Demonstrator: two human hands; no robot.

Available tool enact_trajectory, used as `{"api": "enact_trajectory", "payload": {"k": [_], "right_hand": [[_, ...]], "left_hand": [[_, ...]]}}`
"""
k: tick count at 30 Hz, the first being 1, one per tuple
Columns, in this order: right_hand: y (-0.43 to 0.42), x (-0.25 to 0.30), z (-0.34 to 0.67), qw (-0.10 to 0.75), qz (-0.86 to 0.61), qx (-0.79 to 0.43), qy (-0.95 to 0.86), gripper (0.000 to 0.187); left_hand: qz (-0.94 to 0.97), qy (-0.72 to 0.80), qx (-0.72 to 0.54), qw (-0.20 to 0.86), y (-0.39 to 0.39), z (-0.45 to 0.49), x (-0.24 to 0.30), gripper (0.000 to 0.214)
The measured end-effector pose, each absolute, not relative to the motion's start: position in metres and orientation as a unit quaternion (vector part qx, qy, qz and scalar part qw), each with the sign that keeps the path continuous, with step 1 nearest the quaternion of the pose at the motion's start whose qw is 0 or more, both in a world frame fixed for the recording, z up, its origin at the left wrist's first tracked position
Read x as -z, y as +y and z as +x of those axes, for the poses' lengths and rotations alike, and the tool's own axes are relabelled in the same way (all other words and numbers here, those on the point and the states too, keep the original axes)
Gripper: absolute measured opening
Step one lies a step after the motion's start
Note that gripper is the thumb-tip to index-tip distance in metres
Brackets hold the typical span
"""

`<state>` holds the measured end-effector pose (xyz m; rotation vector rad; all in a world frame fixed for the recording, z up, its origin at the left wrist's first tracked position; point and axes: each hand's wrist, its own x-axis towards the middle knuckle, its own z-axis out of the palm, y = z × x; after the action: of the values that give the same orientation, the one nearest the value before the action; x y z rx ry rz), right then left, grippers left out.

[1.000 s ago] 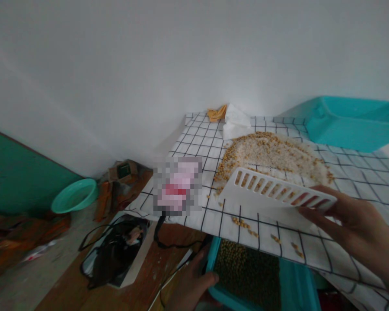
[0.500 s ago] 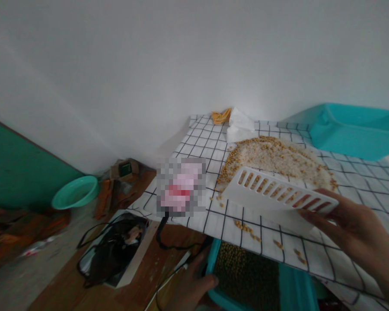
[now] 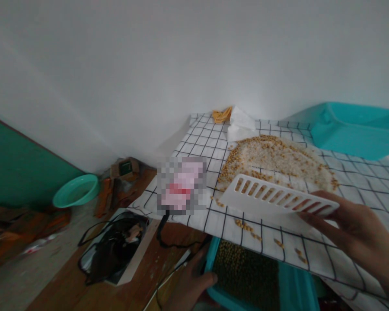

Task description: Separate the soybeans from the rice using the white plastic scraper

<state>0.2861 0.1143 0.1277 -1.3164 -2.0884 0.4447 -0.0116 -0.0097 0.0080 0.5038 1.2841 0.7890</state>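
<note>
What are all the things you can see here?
checked cloth: one, white with black lines, work surface
grain pile: one, white and tan, mid-cloth
slotted scoop: one, white, before the pile
far tray: one, teal, back right
lower tray: one, teal, below the cloth's near edge
basin: one, green, floor at left
tissue: one, white, back of cloth
bag: one, black, floor
left hand: one, gripping lower tray's rim
right hand: one, holding slotted scoop

Home: checked tablecloth [image 3: 199, 138], plastic basin [image 3: 76, 190]
</note>
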Motion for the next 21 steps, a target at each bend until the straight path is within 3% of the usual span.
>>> {"api": "enact_trajectory", "payload": {"k": [16,21], "right_hand": [[0.109,-0.136,0.281,0.270,-0.477,-0.200,-0.812,0.015],[0.113,-0.127,0.283,0.307,-0.491,-0.175,-0.796,0.022]], "left_hand": [[0.218,0.612,-0.341,0.680,-0.009,-0.009,-0.020,0.075],[0.234,0.591,-0.345,0.690,-0.009,-0.011,-0.016,0.075]]}}
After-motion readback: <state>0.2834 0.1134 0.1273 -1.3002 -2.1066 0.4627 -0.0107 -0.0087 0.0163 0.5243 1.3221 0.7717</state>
